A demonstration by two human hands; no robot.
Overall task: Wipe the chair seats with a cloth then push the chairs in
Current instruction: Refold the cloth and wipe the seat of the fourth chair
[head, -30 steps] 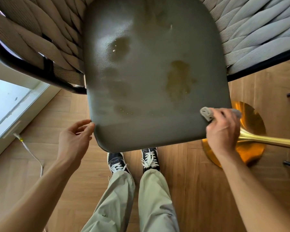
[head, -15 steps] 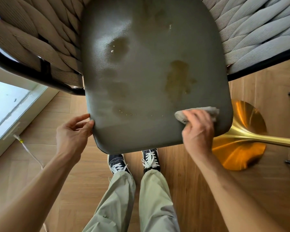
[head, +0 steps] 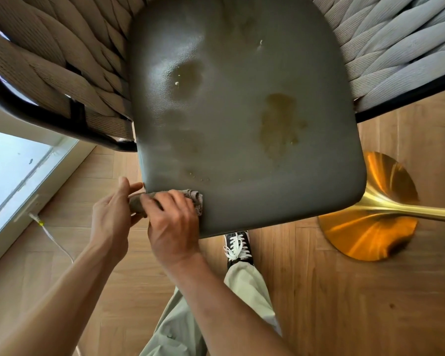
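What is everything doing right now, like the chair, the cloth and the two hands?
Chair seat: stained, crumbs on it, not yet clean.
Cloth: bunched, on the seat's front left corner.
Right hand: grips the cloth.
Left hand: beside that corner, fingers straight, touching the cloth.
Cable: plugged in at the skirting, lying on the floor.
Gold base: on the floor.

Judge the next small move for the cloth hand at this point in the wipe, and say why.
Probably carry the cloth up and across the seat toward the large brownish stain. The right hand presses the cloth at the seat's near-left corner, beside the left hand, while that stain, a smaller one farther back and crumbs remain unwiped.
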